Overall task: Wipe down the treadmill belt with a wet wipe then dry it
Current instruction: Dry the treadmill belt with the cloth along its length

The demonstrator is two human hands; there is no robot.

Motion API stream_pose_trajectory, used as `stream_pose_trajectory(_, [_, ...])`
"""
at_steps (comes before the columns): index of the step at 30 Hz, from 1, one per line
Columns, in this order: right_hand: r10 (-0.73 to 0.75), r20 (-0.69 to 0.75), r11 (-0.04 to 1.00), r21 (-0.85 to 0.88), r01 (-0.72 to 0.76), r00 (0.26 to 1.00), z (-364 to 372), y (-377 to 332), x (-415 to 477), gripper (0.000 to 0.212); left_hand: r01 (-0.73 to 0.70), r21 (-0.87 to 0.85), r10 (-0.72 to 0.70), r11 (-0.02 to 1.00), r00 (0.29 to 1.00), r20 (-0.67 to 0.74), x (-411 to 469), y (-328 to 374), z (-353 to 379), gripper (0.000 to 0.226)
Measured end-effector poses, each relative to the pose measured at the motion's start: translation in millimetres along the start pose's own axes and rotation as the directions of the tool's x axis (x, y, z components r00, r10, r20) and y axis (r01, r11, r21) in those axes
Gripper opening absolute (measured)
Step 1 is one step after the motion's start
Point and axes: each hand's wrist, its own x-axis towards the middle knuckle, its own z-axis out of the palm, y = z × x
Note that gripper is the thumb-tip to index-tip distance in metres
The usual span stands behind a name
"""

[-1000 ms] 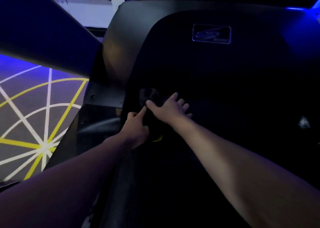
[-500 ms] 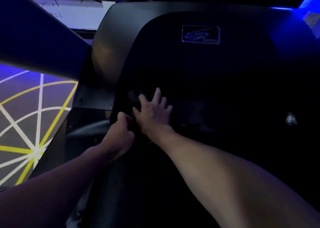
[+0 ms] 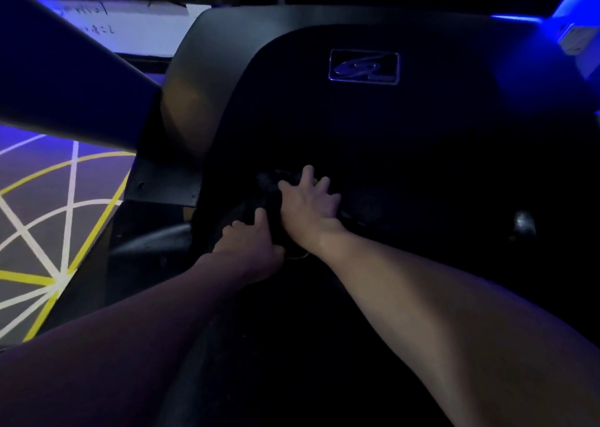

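black plastic treadmill motor cover (image 3: 292, 69) fills far centre. black treadmill belt (image 3: 292, 345) runs near, very dim. grey floor with yellow and white lines (image 3: 48, 215) at left. silver-edged logo badge (image 3: 363, 66) far on the cover. dark crumpled cloth (image 3: 271, 183) sits where belt meets cover. right hand (image 3: 308, 205) pressed flat on it, fingers spread. left hand (image 3: 250, 244) just near-left, fingers curled round the cloth's near edge.
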Motion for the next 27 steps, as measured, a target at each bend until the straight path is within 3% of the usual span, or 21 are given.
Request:
stream_pose_trajectory(3, [0.043, 0.034, 0.998, 0.044, -0.044, 0.999, -5.6, 30.1, -3.0, 0.037, 0.033, 0.061, -0.037, 0.998, 0.997, 0.072, -6.0, 27.1, 4.3, 0.071])
stream_pose_trajectory(7, [0.102, 0.023, 0.993, 0.057, -0.103, 0.995, -7.9, 68.4, -13.0, 0.039, -0.214, 0.226, 0.221, 0.950, 0.975, -0.005, -9.8, 67.6, 19.9, 0.054])
stream_pose_trajectory(9, [0.145, 0.021, 0.989, 0.038, -0.146, 0.989, -8.6, 90.8, -18.4, 0.043, -0.265, 0.226, 0.270, 0.937, 0.963, 0.011, -11.3, 88.9, 27.6, 0.053])
stream_pose_trajectory(15, [0.323, -0.022, 0.946, 0.021, -0.322, 0.946, -12.8, 191.4, -47.0, 0.051, -0.160, 0.253, 0.165, 0.954, 0.986, 0.003, -9.8, 123.4, 46.2, 0.062])
stream_pose_trajectory(18, [0.363, -0.022, 0.928, -0.081, -0.364, 0.931, -15.5, 233.0, -69.3, 0.055, -0.105, 0.256, 0.114, 0.961, 0.993, -0.023, -9.9, 132.7, 51.9, 0.067])
stream_pose_trajectory(23, [0.371, -0.048, 0.928, -0.017, -0.372, 0.928, -13.2, 246.4, -85.4, 0.051, -0.070, 0.234, 0.081, 0.970, 0.996, -0.039, -8.5, 137.3, 56.0, 0.076])
stream_pose_trajectory(27, [0.467, -0.005, 0.882, 0.070, -0.466, 0.884, -5.6, 244.5, -92.8, 0.064, -0.147, 0.215, 0.165, 0.965, 0.984, -0.070, -7.9, 122.2, 49.2, 0.064])
